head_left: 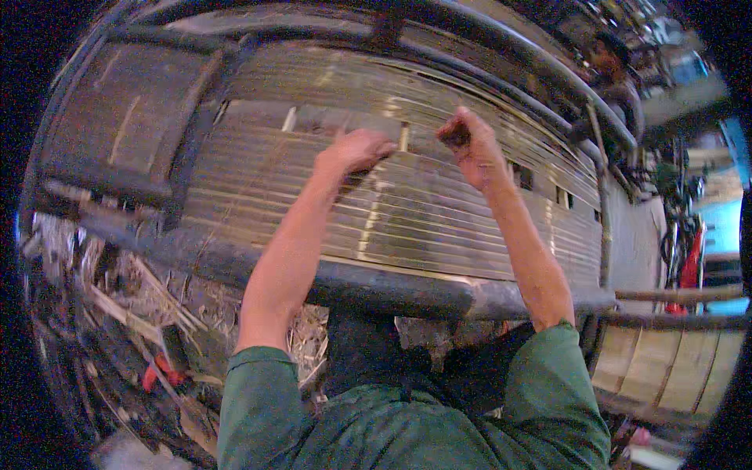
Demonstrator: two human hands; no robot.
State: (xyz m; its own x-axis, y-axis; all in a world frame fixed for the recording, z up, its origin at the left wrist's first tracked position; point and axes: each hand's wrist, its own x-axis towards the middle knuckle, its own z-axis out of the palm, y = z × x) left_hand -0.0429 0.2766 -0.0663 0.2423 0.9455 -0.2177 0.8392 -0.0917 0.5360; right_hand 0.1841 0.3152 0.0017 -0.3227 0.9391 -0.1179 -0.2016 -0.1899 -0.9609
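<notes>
A slatted bamboo panel lies in front of me inside a frame of dark poles. Over its middle, my left hand has its fingers drawn together and pointing right, close to a pale upright strip that crosses the slats. My right hand is raised a little farther right, fingers curled in toward the thumb, with dark shadow inside the curl. Motion smears both hands, and whatever they may hold is too small or hidden to make out. Along a gap between slats stands another short pale strip.
A thick round pole runs along the panel's near edge. Wood scraps and sticks litter the ground at left, with a red object among them. Another person is at the far right. Pale boards lie at lower right.
</notes>
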